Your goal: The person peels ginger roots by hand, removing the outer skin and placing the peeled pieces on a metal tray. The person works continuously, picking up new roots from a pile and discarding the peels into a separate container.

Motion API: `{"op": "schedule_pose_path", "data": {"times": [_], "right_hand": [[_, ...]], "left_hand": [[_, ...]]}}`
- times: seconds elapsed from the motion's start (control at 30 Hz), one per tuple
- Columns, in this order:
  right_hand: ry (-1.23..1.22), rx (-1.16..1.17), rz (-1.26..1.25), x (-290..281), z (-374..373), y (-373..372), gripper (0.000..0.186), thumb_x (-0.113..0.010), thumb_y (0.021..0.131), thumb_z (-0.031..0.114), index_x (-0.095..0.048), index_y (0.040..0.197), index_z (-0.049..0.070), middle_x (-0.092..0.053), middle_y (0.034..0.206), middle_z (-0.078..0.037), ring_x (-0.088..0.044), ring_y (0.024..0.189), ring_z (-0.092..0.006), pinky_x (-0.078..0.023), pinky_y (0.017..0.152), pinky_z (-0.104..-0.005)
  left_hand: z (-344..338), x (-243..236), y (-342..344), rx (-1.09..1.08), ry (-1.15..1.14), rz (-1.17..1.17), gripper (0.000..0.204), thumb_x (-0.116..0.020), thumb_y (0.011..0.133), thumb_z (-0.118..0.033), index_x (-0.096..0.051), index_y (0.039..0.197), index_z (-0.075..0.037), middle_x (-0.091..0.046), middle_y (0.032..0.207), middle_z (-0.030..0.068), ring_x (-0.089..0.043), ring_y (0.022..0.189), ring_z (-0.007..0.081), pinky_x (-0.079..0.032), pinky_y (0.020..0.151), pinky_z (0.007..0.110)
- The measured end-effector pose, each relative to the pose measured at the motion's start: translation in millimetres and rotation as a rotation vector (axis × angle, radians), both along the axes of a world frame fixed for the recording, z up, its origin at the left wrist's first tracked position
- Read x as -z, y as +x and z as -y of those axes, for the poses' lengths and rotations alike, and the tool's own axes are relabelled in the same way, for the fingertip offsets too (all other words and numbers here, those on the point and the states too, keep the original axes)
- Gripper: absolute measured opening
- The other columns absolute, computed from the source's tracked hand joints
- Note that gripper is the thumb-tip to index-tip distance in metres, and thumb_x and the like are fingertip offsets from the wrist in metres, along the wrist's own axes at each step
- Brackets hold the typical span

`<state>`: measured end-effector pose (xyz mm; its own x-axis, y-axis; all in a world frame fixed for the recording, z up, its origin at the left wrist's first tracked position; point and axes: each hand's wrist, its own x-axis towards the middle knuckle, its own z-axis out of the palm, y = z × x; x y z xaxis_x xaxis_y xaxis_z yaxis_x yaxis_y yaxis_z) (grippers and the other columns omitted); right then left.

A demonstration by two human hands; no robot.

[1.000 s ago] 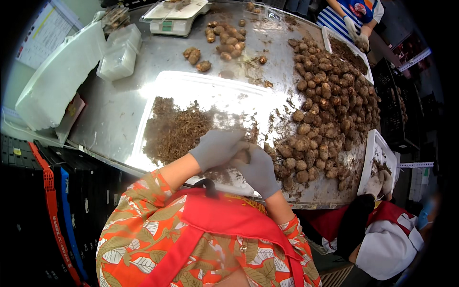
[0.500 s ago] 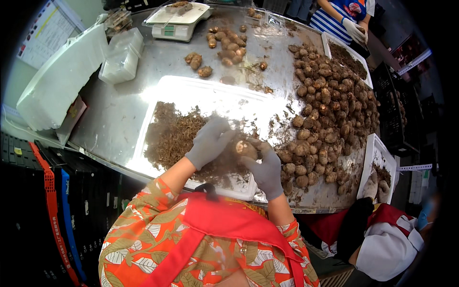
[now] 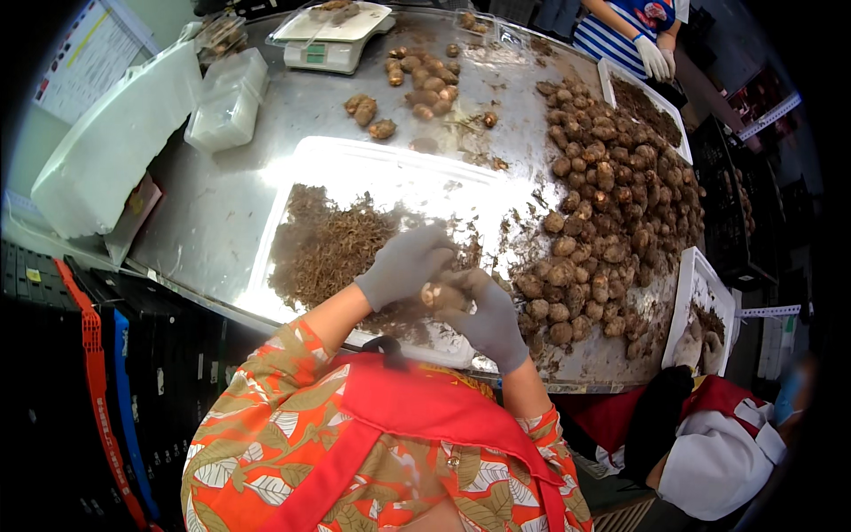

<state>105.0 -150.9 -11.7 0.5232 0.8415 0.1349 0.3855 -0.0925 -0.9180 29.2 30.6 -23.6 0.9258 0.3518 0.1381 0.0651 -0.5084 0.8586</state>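
A brown taro corm (image 3: 441, 295) with pale cut spots is between my gloved hands, over a white foam tray (image 3: 306, 152). My right hand (image 3: 492, 321), in a grey glove, is closed round it from the right. From the left my left hand (image 3: 406, 266), gloved alike, bends over it with fingers curled in against its upper side; the fingertips are partly hidden. Shredded brown fibres and peelings (image 3: 328, 244) cover the left part of the tray. To the right of my hands lies a large heap of taro (image 3: 612, 204) on the metal table.
Several cleaner taros (image 3: 430, 89) lie beyond the tray, near a weighing scale (image 3: 332, 44). Clear plastic boxes (image 3: 226, 106) and a white foam piece (image 3: 124, 133) stand at left. Co-workers' gloved hands (image 3: 656, 60) show far right and near a tray (image 3: 709, 301) lower right.
Both hands have drawn closer together, and the taro has shifted slightly left and down, turning its pale spots leftward. The far co-worker's hands have moved a little left.
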Motion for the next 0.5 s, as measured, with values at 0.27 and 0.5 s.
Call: {"op": "schedule_pose_path", "data": {"times": [0.27, 0.5], "right_hand": [[0.216, 0.021, -0.126, 8.7, 2.4, 8.0, 0.051, -0.073, 0.075, -0.01, -0.063, 0.123, 0.003, -0.064, 0.093, -0.002, -0.063, 0.083, -0.0099, -0.052, 0.074, -0.0246], [0.309, 0.054, -0.242, 14.3, -0.3, 5.7, 0.05, -0.071, 0.073, -0.01, -0.063, 0.122, 0.0, -0.062, 0.117, -0.009, -0.059, 0.111, -0.0188, -0.046, 0.098, -0.0319]], "left_hand": [[-15.6, 21.1, -13.2, 0.031, -0.139, -0.094, 0.035, -0.053, 0.1, -0.032, -0.065, 0.104, 0.001, -0.067, 0.086, 0.0143, -0.065, 0.074, 0.0267, -0.05, 0.069, 0.038], [9.6, -12.7, -17.9, 0.297, -1.291, -0.195, 0.052, -0.062, 0.095, -0.02, -0.047, 0.141, -0.003, -0.062, 0.118, 0.0099, -0.06, 0.11, 0.0194, -0.053, 0.092, 0.035]]}}
